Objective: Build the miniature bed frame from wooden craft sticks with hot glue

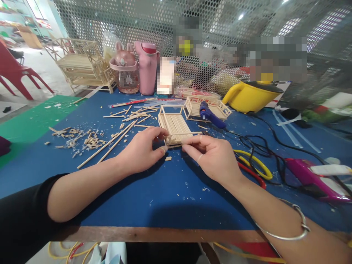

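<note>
A small bed-like model of thin wooden sticks (176, 124) stands on the blue tabletop, with a slatted base and a raised rail frame at its far end. My left hand (147, 148) grips its near left corner between thumb and fingers. At the near right edge, my right hand (213, 152) is closed in a pinch. Its fingertips touch the model's near end, and whatever they pinch is too small to make out. A thin stick crosses the near end above my right fingers. Short cut stick pieces (168, 158) lie just in front of the model.
A blue glue gun (210, 115) rests against another stick model (192, 106). Loose sticks (115, 141) and scraps (93, 141) lie left. Black cables (255, 141), a magenta tool (316, 179) and a yellow pot (251, 97) are right. Pink bottles (148, 69) stand behind.
</note>
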A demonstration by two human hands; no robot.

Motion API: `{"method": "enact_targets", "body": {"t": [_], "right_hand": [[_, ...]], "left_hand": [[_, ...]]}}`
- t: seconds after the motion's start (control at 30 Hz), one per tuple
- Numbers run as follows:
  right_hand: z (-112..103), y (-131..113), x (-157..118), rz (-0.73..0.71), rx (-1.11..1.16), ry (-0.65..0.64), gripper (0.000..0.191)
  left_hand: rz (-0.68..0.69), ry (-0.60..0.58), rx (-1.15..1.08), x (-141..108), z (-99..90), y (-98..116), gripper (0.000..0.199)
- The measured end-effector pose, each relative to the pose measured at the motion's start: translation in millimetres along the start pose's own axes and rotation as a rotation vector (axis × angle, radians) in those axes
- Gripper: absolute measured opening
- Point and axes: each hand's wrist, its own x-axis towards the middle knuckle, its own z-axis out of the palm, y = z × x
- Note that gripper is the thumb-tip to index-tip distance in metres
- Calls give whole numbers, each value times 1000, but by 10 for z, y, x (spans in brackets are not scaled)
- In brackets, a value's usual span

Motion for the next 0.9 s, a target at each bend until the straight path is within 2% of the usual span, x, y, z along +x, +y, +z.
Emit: {"method": "enact_targets", "body": {"t": [0.1,0.17,0.37,0.7,0.9], "right_hand": [[46,-1,5,76,101,9,7],[82,8,6,103,149,21,15],[161,35,3,32,71,38,26],[155,80,21,32,23,-4,22],[115,49,24,23,-46,-5,11]], "left_hand": [[10,-10,-3,9,3,-2,28],[6,-9,-2,11,9,-10,28],[4,-6,-28,6,30,-30,28],[7,-11,-36,3,26,-18,27],[5,-7,-23,4,27,-19,28]]}}
